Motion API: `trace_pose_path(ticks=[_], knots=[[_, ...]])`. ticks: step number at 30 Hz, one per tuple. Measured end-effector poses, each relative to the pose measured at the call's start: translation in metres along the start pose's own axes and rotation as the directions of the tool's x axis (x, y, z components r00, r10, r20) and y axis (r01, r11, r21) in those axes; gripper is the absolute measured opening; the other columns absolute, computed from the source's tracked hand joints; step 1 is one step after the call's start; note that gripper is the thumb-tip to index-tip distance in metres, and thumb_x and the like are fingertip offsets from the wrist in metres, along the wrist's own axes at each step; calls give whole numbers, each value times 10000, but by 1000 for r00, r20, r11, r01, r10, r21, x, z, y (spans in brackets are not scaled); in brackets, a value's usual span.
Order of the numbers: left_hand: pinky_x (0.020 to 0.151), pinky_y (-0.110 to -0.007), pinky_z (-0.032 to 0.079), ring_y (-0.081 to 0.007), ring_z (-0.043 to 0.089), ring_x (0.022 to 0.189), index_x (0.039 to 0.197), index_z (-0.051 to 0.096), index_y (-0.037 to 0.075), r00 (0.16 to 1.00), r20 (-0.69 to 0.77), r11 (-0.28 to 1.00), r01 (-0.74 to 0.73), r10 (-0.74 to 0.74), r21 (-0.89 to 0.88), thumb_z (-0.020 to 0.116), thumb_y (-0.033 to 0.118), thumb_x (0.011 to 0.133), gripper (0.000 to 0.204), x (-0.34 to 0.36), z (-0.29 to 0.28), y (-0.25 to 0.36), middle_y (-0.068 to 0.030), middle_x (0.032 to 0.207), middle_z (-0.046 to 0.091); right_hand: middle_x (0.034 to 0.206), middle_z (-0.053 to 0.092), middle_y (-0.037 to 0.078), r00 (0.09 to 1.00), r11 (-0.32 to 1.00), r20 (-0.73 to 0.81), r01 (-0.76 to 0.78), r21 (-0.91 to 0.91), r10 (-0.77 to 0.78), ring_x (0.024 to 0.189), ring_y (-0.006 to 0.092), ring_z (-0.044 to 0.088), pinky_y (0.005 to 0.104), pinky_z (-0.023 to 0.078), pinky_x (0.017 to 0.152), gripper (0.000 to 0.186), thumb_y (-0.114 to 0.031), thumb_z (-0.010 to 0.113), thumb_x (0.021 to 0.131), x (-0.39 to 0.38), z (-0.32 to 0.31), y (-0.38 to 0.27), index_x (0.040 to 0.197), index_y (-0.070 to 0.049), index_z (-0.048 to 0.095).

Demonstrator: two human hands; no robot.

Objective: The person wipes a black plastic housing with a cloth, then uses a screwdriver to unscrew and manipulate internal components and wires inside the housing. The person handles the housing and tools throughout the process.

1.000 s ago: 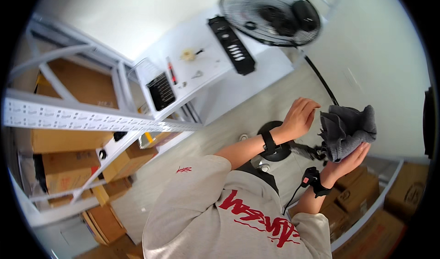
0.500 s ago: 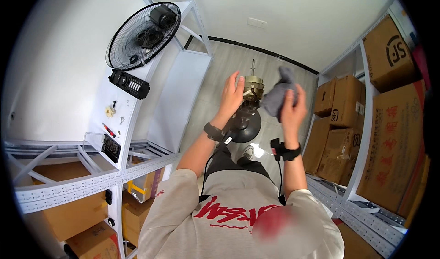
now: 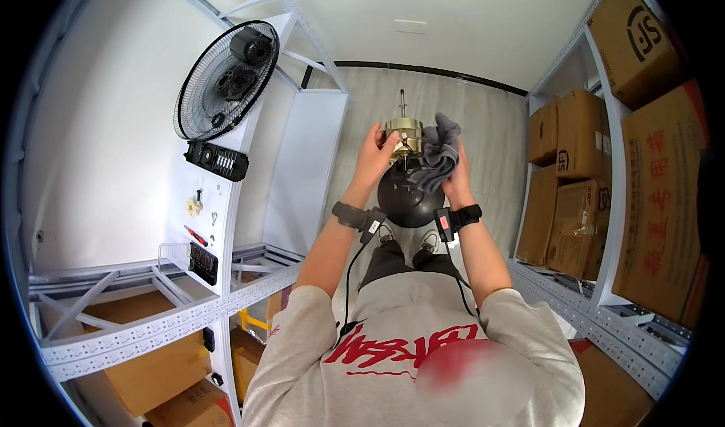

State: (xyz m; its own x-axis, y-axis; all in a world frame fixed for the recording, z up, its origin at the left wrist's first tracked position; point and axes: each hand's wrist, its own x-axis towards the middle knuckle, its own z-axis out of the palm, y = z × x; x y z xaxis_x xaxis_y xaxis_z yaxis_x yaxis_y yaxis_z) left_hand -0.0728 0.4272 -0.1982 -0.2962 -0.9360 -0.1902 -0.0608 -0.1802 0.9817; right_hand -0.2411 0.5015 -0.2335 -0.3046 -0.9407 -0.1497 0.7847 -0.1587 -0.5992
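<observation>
Head view: the left hand (image 3: 375, 151) is raised in front of the chest, its fingers wrapped around the left side of a brass-coloured fan motor (image 3: 403, 135), so its grip is closed on the motor housing. A thin metal shaft (image 3: 402, 100) sticks out of the motor, pointing away from the person. The right hand (image 3: 455, 176) is on the other side, its grip closed on a grey cloth (image 3: 439, 154) that is bunched up and pressed against the right side of the motor. Both wrists carry black bands, each with a small device and a cable running back toward the body. Just below the motor, between the forearms, sits a round black fan base (image 3: 409, 197) on the floor, near the person's shoes. To the left, on a white counter (image 3: 226, 223), lie a black fan grille (image 3: 225, 81), a black control panel (image 3: 217, 160) and a red-handled screwdriver (image 3: 195, 235). Brown cardboard boxes (image 3: 574, 163) fill the metal shelves on the right, and more boxes sit under the rack at lower left
</observation>
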Motion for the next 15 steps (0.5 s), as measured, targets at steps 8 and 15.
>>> trace_pose_path(ticks=[8, 15], knots=[[958, -323, 464, -219, 565, 1146, 1393, 388, -50, 1000, 14, 998, 16, -17, 57, 644, 308, 955, 620, 4, -1, 3, -165, 1291, 527, 1352, 502, 78, 974, 916, -225, -83, -392, -8, 1229, 162, 482, 302, 403, 1017, 576, -468, 464, 1022, 1, 9, 36, 1407, -42, 413], [896, -319, 488, -188, 560, 1125, 1401, 390, -15, 998, 50, 999, 26, -28, 35, 651, 324, 953, 620, -2, -8, 4, -145, 1276, 542, 1277, 591, 92, 989, 986, 25, -150, 75, 148, 1132, 180, 590, 311, 486, 960, 484, -388, 506, 1018, 29, -35, 9, 1350, -37, 500]])
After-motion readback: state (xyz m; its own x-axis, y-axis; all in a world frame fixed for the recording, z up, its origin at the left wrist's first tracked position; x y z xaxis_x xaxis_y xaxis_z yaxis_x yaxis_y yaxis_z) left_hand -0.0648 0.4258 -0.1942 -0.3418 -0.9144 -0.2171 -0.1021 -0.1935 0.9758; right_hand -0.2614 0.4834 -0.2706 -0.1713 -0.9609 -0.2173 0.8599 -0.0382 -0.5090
